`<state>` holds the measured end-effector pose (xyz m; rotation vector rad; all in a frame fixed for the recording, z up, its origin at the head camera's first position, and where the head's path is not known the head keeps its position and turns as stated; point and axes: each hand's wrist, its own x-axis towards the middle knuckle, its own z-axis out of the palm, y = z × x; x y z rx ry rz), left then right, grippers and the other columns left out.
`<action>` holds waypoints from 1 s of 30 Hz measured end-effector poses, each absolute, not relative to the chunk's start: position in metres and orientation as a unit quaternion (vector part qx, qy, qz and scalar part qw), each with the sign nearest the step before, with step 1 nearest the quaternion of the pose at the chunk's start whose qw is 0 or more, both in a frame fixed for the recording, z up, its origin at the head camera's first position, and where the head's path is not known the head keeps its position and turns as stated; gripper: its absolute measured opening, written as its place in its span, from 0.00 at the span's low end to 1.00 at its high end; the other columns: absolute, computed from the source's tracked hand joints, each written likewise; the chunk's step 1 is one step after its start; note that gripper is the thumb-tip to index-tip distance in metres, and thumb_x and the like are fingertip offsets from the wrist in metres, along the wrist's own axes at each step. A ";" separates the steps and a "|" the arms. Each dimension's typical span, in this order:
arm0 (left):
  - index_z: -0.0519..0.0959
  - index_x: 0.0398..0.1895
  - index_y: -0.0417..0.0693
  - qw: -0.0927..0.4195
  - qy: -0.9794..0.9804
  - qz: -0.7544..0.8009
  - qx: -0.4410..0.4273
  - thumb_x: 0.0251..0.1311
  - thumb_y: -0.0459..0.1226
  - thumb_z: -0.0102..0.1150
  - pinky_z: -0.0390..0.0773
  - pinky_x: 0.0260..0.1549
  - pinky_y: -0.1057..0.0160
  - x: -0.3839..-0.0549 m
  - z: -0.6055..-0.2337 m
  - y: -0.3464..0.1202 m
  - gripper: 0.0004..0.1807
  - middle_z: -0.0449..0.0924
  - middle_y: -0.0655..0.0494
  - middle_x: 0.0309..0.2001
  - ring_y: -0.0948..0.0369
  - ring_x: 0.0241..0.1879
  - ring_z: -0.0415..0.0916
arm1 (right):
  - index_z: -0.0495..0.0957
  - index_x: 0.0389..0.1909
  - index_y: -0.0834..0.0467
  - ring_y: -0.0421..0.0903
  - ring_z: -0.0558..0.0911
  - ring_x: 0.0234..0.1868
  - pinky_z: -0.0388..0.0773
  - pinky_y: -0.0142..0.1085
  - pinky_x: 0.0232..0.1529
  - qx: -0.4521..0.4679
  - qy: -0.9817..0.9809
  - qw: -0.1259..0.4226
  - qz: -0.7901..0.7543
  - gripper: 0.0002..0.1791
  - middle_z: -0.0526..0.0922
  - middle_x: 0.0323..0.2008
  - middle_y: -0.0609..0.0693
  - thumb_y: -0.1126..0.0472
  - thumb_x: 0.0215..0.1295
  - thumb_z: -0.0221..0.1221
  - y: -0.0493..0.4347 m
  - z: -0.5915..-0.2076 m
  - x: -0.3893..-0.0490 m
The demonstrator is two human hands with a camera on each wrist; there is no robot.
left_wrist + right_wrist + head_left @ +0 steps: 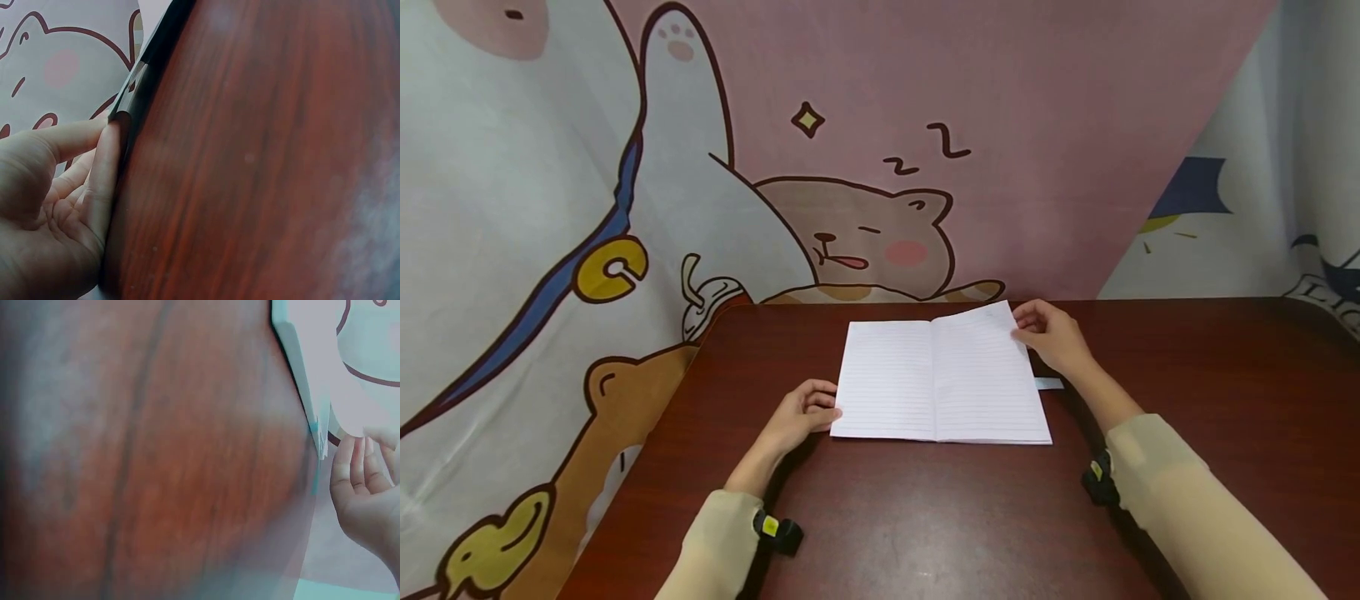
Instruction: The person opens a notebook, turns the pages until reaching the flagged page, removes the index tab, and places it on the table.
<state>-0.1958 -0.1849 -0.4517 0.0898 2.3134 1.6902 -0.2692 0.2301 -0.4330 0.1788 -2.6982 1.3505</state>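
Note:
An open notebook (887, 379) with blank lined pages lies on the brown table. At its left edge, my left hand (801, 414) pinches the border between thumb and fingers; the left wrist view shows that hand (69, 187) gripping the thin edge. My right hand (1051, 333) pinches the upper right corner of the right-hand page (988, 375), which is lifted and curves up. In the right wrist view, the hand (369, 481) holds that raised page (350, 412) apart from the pages below. A pale blue strip (1049, 383) sticks out from the notebook's right side.
The dark red-brown wooden table (910, 517) reaches back to a cartoon-printed cloth (1037, 167) hanging behind it. Cloth also hangs along the left side. A black wrist camera (782, 533) is strapped to the left forearm, and another camera (1101, 481) to the right.

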 end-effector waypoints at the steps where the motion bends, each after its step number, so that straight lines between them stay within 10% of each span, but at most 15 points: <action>1: 0.70 0.61 0.35 0.137 0.800 0.584 0.031 0.63 0.29 0.63 0.83 0.40 0.66 -0.196 -0.452 -0.185 0.24 0.79 0.43 0.47 0.66 0.37 0.78 | 0.77 0.50 0.65 0.52 0.77 0.44 0.72 0.21 0.36 0.066 -0.890 0.056 0.449 0.13 0.81 0.45 0.63 0.65 0.67 0.62 0.229 -0.432 -0.269; 14: 0.70 0.61 0.34 0.135 0.799 0.585 0.033 0.62 0.29 0.62 0.83 0.40 0.67 -0.195 -0.451 -0.184 0.24 0.79 0.42 0.47 0.67 0.37 0.79 | 0.79 0.57 0.62 0.59 0.81 0.54 0.81 0.45 0.50 0.158 -0.855 -0.012 0.494 0.16 0.80 0.59 0.63 0.60 0.75 0.54 0.221 -0.428 -0.264; 30: 0.68 0.62 0.33 0.137 0.799 0.584 0.046 0.64 0.30 0.62 0.83 0.42 0.66 -0.195 -0.450 -0.186 0.25 0.78 0.38 0.49 0.67 0.38 0.78 | 0.79 0.54 0.66 0.45 0.84 0.44 0.84 0.30 0.40 0.200 -0.825 -0.041 0.526 0.16 0.81 0.53 0.66 0.65 0.67 0.62 0.204 -0.433 -0.266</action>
